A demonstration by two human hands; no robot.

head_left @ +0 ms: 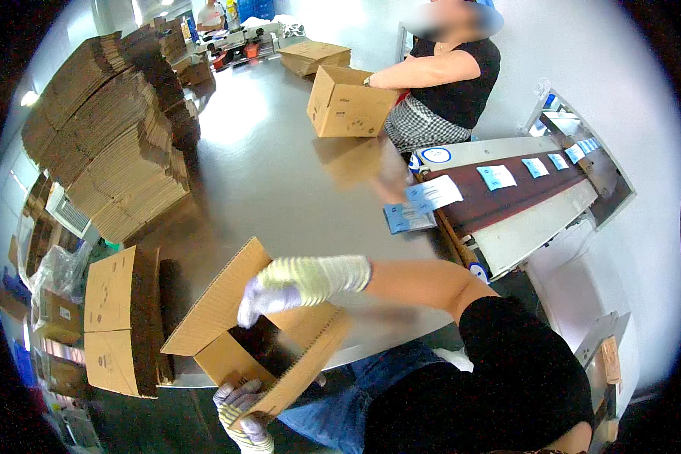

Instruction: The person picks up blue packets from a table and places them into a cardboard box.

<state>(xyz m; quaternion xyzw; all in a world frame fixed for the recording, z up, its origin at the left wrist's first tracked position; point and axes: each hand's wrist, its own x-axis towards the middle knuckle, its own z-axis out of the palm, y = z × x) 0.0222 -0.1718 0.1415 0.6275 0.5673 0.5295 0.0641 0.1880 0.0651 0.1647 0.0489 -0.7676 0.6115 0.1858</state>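
A brown cardboard box (227,303) with its flaps open stands tilted at the near edge of the shiny metal table (280,174). My right hand (268,295), in a pale knit glove, reaches across and presses on the box's inner flaps. Below the table edge, my gloved left hand (242,412) grips the box's lower corner.
A stack of flat cartons (121,318) lies left of the box, with taller piles (106,136) behind. Across the table another person holds an assembled box (348,102). A conveyor (507,193) with blue-and-white packets runs along the right side.
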